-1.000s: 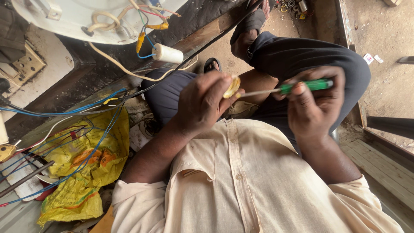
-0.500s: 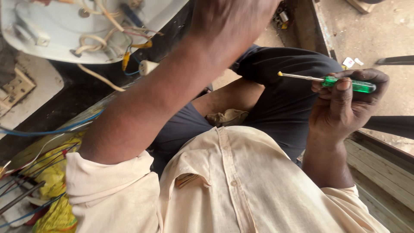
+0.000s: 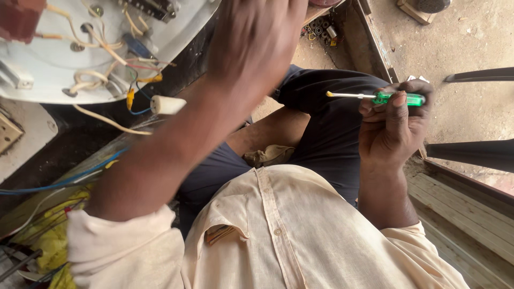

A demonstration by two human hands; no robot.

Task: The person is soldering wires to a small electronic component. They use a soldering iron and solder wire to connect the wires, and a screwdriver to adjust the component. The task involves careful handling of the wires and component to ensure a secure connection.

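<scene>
Two hands in view, both bare. Right hand (image 3: pixel 393 128) curled shut around a green-handled screwdriver (image 3: pixel 399 99), gripped near the top of the fist, thumb pressed along the handle. Metal shaft pointing left, roughly level, its tip in the air above a dark-trousered knee (image 3: pixel 332 101), touching nothing. Left hand (image 3: pixel 257 40) raised high and close to the lens, blurred, seen from the back; cannot tell how far open, nor whether anything held. Near it on the left, the edge of a round white appliance housing (image 3: pixel 53 75), underside showing. Across that housing, a tangle of cream, red, blue and yellow wires (image 3: pixel 107 53), plus a dark terminal block (image 3: pixel 152 6) at the top edge. Just below the housing, a small white cylinder (image 3: pixel 167 104) on the end of a cream wire, hanging apart from the left forearm. Further down at left, blue wires (image 3: pixel 59 181) trailing over a crumpled yellow bag (image 3: pixel 45 241). Cream buttoned shirt (image 3: pixel 300 235) filling the lower middle, sleeve rolled at the left elbow. Small tan lump (image 3: pixel 270 155) in the lap between the legs, kind not clear. At right, wooden planks (image 3: pixel 460 208) and bare dusty ground (image 3: pixel 460 37), well apart from both hands.
</scene>
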